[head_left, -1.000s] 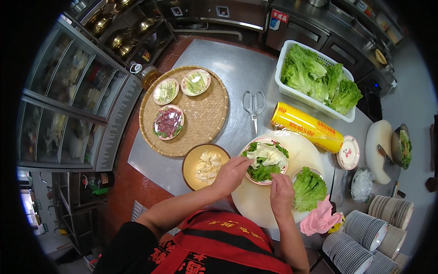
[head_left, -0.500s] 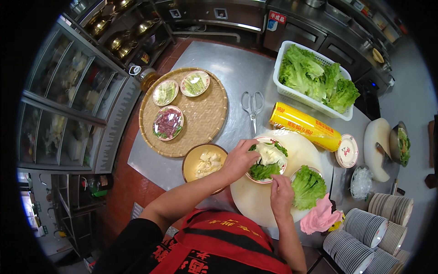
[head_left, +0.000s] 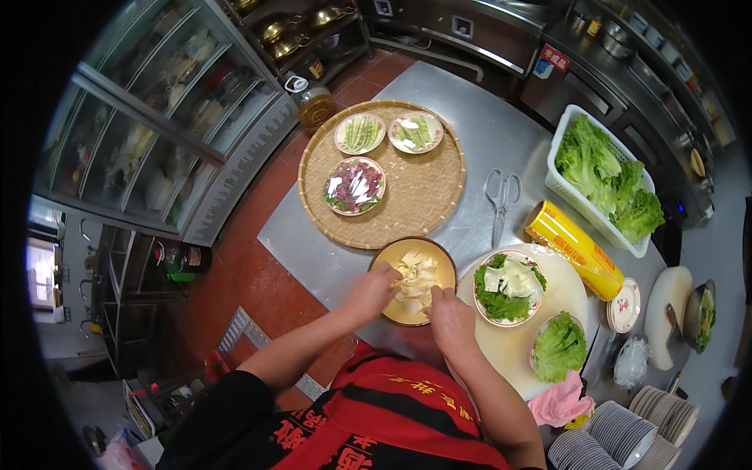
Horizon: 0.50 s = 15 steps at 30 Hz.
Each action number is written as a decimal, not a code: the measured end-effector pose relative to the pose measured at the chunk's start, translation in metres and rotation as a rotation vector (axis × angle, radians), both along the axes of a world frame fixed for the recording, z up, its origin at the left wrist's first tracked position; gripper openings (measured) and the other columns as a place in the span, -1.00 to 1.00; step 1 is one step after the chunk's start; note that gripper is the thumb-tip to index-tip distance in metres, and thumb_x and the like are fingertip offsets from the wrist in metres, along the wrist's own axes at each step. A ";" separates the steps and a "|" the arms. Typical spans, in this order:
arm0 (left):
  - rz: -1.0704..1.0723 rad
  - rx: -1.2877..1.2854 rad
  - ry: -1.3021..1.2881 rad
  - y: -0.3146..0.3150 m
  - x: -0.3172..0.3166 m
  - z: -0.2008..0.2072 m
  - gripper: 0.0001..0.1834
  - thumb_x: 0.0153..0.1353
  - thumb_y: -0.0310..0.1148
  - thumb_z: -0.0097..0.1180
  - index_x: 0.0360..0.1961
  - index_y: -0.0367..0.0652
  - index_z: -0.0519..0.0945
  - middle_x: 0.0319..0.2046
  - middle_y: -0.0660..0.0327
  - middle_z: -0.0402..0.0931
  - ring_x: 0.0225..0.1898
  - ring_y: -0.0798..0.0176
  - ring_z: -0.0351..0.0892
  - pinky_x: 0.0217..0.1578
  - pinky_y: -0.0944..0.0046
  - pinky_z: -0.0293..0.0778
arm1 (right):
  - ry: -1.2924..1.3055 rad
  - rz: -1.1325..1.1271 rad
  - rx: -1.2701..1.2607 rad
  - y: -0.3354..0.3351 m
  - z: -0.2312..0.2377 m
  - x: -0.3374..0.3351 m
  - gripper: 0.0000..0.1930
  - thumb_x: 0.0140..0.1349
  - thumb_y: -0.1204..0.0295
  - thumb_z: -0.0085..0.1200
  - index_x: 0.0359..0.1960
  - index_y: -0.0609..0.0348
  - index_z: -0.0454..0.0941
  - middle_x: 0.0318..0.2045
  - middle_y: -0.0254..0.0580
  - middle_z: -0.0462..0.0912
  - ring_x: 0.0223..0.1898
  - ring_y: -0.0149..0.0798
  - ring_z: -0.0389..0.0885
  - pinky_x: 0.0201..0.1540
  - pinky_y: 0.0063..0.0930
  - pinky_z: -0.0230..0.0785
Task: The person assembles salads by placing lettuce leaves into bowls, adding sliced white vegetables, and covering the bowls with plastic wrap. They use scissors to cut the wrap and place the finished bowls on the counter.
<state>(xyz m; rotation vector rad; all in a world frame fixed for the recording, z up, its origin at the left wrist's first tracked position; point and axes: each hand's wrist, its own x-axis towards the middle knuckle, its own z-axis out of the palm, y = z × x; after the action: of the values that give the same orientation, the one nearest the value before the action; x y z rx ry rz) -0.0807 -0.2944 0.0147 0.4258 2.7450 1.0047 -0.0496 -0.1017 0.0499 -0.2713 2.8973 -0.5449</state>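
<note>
The left hand (head_left: 377,287) and right hand (head_left: 450,312) are at the yellow bowl (head_left: 444,270) on the near edge of the bench (head_left: 313,251), one at each side of its rim; their fingers are drawn in close, and I cannot tell whether either grips a piece. The bowl holds a loose pile of pale slices (head_left: 415,278), some lying across others. Handling these looks like the step in hand: they seem soft, so light fingertip pinches, lifting from the top of the pile and peeling stuck pieces apart, should tear fewer than digging in. Just right of the bowl, a round white board (head_left: 505,345) carries two dishes: the nearer is filled with lettuce (head_left: 560,347), the farther with more leaves (head_left: 497,304) under pale sheets (head_left: 513,280). Beyond lie a yellow roll (head_left: 576,251) and scissors (head_left: 499,225). Farther out, a woven tray (head_left: 423,184) bears three shiny-topped dishes, one of purplish shreds (head_left: 345,188) and two of green stalks (head_left: 360,133), while a white basket (head_left: 554,168) at the far right is heaped with lettuce.
</note>
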 end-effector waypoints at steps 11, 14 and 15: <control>-0.083 -0.148 0.056 0.026 -0.005 -0.035 -0.85 0.04 -0.38 0.17 -0.35 -0.17 0.57 -0.35 0.10 0.50 -0.19 0.01 0.50 -0.22 0.06 0.48 | -0.002 -0.037 0.075 0.000 -0.042 -0.019 -0.85 0.08 0.41 0.12 -0.38 0.23 0.56 -0.49 -0.05 0.63 -0.45 -0.10 0.68 -0.41 -0.26 0.50; -0.058 -0.076 0.030 0.021 -0.012 -0.041 -0.85 0.08 -0.38 0.15 -0.34 -0.19 0.59 -0.41 0.05 0.55 -0.28 -0.03 0.54 -0.24 0.03 0.48 | -0.066 -0.201 -0.251 0.017 -0.029 -0.017 -0.82 0.14 0.37 0.11 -0.32 0.22 0.59 -0.49 -0.01 0.64 -0.45 -0.11 0.67 -0.38 -0.26 0.48; -0.046 -0.053 0.025 0.020 -0.014 -0.042 -0.85 0.10 -0.38 0.13 -0.33 -0.20 0.58 -0.43 0.03 0.56 -0.31 -0.05 0.55 -0.25 0.02 0.47 | -0.125 -0.259 -0.403 0.024 -0.023 -0.015 -0.83 0.16 0.37 0.09 -0.29 0.18 0.60 -0.50 -0.02 0.63 -0.44 -0.09 0.67 -0.36 -0.25 0.47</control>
<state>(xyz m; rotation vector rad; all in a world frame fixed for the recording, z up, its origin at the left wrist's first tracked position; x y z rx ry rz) -0.0945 -0.2749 -0.0268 0.4937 2.7633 0.9194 -0.0650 -0.0775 0.0266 0.0875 2.6931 -1.1471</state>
